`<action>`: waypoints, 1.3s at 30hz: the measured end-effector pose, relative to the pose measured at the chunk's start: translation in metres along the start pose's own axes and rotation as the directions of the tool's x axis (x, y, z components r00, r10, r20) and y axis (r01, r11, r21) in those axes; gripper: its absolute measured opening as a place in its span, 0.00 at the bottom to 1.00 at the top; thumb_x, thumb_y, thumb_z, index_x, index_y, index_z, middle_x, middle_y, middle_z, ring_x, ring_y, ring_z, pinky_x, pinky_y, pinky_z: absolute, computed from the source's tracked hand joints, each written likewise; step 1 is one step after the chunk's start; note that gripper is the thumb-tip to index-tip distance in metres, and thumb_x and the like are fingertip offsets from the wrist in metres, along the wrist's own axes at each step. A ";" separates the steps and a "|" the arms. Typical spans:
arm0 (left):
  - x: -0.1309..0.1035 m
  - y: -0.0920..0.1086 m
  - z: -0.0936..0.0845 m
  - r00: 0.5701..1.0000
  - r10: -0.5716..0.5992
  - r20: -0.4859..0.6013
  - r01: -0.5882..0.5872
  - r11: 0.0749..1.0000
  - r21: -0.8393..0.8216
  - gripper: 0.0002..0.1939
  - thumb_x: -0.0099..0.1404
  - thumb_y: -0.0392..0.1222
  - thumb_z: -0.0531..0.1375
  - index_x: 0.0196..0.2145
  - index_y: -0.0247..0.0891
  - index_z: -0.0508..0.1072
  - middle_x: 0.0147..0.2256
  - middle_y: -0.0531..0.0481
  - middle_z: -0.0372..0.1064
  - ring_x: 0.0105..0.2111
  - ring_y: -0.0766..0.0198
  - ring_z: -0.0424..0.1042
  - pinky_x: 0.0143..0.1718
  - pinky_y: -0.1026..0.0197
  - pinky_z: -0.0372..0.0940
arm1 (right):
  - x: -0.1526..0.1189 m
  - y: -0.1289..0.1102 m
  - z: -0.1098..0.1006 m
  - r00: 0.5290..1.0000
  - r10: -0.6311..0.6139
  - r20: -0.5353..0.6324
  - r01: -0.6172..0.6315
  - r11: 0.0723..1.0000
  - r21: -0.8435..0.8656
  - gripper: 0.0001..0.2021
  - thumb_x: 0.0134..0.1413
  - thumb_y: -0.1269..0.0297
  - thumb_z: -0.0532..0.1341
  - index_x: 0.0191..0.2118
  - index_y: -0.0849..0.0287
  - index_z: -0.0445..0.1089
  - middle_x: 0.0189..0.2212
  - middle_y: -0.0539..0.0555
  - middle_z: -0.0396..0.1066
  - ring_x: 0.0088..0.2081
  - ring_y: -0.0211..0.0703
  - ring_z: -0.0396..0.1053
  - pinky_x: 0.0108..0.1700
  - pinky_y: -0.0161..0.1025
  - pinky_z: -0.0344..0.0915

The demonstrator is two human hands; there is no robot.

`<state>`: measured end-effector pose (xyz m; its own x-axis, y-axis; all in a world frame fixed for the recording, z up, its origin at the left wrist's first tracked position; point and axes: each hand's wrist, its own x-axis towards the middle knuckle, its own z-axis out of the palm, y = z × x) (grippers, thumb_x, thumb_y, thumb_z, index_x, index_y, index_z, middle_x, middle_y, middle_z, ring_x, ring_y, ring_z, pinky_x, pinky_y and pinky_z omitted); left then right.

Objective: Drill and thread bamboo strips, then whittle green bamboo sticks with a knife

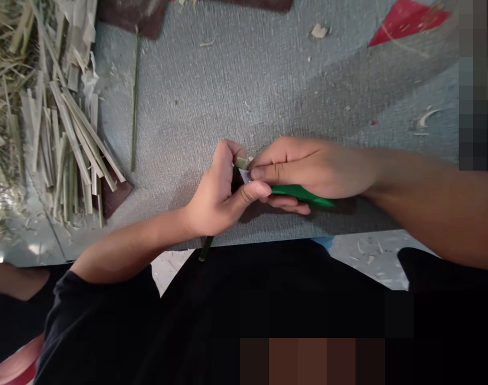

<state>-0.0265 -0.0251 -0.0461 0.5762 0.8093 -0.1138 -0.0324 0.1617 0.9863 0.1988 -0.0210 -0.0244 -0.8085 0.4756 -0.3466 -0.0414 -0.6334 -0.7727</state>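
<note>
My left hand (219,198) is closed around a thin green bamboo strip (204,250), whose lower end sticks out below the wrist, over the table's front edge. The strip's pale upper end shows between thumb and fingers; the palm hides its middle. In my right hand (303,166) is a knife with a green handle (303,193), gripped with the fingers closed. Its short blade (244,174) points left and lies against or very near the strip's upper end. My left thumb reaches across to the knife beside the right fingertips.
A heap of cut strips (73,155) and fibrous shavings (7,59) covers the table's left side. One thin green stick (135,101) lies apart. A red piece (408,21) and scraps (319,31) are at the back. Another person's arm (15,280) shows at lower left.
</note>
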 end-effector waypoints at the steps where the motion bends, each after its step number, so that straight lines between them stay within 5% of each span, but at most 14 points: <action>1: 0.000 0.000 0.000 1.000 0.007 -0.018 -0.007 1.000 0.006 0.32 0.63 0.65 0.80 0.42 0.45 0.68 0.33 0.56 0.64 0.29 0.66 0.66 0.31 0.58 0.64 | 0.000 -0.001 0.001 1.000 -0.001 -0.006 0.001 1.000 0.002 0.30 0.73 0.38 0.73 0.30 0.59 0.71 0.19 0.48 0.67 0.18 0.35 0.66 0.21 0.35 0.59; 14: -0.002 -0.005 -0.001 0.995 -0.003 -0.103 0.003 1.000 0.008 0.29 0.64 0.63 0.80 0.42 0.43 0.70 0.37 0.52 0.63 0.36 0.62 0.67 0.36 0.56 0.66 | 0.002 0.005 0.008 0.994 -0.096 -0.053 0.092 0.993 -0.076 0.32 0.77 0.39 0.70 0.28 0.58 0.67 0.19 0.47 0.64 0.18 0.33 0.63 0.20 0.34 0.57; 19: -0.002 -0.014 -0.006 0.983 0.181 -0.026 -0.172 0.964 0.202 0.27 0.73 0.66 0.72 0.46 0.43 0.69 0.41 0.51 0.63 0.35 0.64 0.66 0.35 0.56 0.67 | 0.001 0.002 0.008 0.998 -0.037 -0.051 0.034 0.998 -0.044 0.32 0.77 0.40 0.71 0.28 0.58 0.67 0.19 0.47 0.63 0.17 0.33 0.63 0.19 0.33 0.56; 25: -0.001 -0.034 -0.013 0.903 0.407 0.136 -0.426 0.813 0.397 0.23 0.83 0.67 0.59 0.53 0.45 0.63 0.42 0.53 0.65 0.33 0.68 0.67 0.35 0.58 0.69 | -0.004 -0.003 0.014 0.997 0.005 -0.075 -0.011 0.997 -0.076 0.28 0.82 0.46 0.68 0.32 0.60 0.67 0.21 0.46 0.63 0.19 0.31 0.63 0.22 0.32 0.58; 30: -0.001 -0.030 -0.014 0.914 0.380 0.143 -0.405 0.831 0.381 0.19 0.85 0.62 0.59 0.53 0.45 0.60 0.38 0.55 0.65 0.30 0.69 0.67 0.30 0.62 0.65 | -0.007 -0.006 0.024 0.979 -0.051 -0.197 0.028 0.993 -0.119 0.25 0.84 0.51 0.66 0.33 0.60 0.67 0.22 0.46 0.62 0.21 0.30 0.62 0.24 0.30 0.60; 39: -0.002 -0.031 -0.016 0.922 0.363 0.133 -0.383 0.806 0.452 0.27 0.81 0.70 0.60 0.53 0.44 0.61 0.41 0.53 0.65 0.34 0.66 0.68 0.37 0.57 0.68 | -0.009 -0.012 0.022 0.988 0.031 -0.152 -0.047 0.993 -0.105 0.27 0.84 0.51 0.65 0.31 0.59 0.65 0.21 0.47 0.61 0.20 0.31 0.61 0.24 0.31 0.58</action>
<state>-0.0394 -0.0225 -0.0784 0.6284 0.7298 0.2691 0.1227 -0.4346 0.8922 0.1936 -0.0317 -0.0004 -0.7107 0.5430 -0.4473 0.0591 -0.5875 -0.8071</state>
